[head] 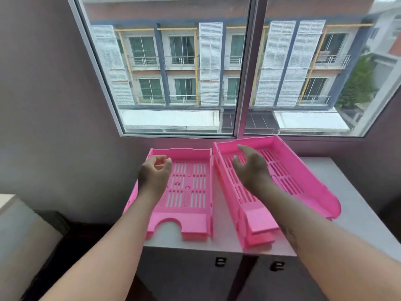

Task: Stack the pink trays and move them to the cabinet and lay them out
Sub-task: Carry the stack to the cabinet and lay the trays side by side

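Two pink tray groups on the white cabinet top (338, 192) below the window (238, 66): single pink tray (191, 187) at left; nested tray stack (271, 183) at right, angled, just beside it. Left hand (155, 172), grip loosely curled, empty, above the single tray. Right hand (251, 166), grip released, fingers spread, above the stack.

Daylit window (184, 68), mauve wall (47, 94)

The white cabinet (347, 192) top carries pink trays (191, 187) side by side.
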`<state>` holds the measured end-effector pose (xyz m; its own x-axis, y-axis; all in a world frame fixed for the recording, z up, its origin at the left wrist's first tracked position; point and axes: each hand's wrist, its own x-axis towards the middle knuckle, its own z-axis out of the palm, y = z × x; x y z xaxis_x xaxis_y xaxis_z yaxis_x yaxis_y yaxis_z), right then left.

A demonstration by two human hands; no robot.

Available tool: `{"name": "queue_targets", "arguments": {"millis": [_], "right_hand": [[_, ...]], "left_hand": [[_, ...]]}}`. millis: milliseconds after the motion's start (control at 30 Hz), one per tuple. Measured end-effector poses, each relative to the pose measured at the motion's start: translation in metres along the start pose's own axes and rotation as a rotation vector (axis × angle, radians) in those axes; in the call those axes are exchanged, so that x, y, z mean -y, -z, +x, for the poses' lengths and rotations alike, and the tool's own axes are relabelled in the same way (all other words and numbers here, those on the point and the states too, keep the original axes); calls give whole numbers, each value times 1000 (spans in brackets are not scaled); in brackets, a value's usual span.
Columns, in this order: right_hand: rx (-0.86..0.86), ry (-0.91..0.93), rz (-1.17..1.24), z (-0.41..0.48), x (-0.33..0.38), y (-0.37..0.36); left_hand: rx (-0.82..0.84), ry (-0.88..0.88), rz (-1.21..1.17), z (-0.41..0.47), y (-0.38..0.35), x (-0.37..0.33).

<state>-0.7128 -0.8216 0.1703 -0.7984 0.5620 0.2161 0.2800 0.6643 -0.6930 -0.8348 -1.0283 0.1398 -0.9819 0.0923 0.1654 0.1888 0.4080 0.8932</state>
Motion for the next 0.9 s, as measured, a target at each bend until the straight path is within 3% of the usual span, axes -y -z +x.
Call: {"name": "queue_targets", "arguments": {"millis": [200,367,567,733,900], "right_hand": [[-62,-275,-41,-1,-96,86],[29,-403,23,-15,-167,127],[166,-384,202,-20,-209,124],[129,-396,391,-15,-224,141],[-17,-441,458,-2,-255,191]], "left_hand": [[176,9,-10,-59,-83,-43],[235,109,54,-114,-137,-55],[103,217,184,-146,-165,-56],[-22,163,156,-155,-173,-78],[12,85,45,-173,-219,-118]]}}
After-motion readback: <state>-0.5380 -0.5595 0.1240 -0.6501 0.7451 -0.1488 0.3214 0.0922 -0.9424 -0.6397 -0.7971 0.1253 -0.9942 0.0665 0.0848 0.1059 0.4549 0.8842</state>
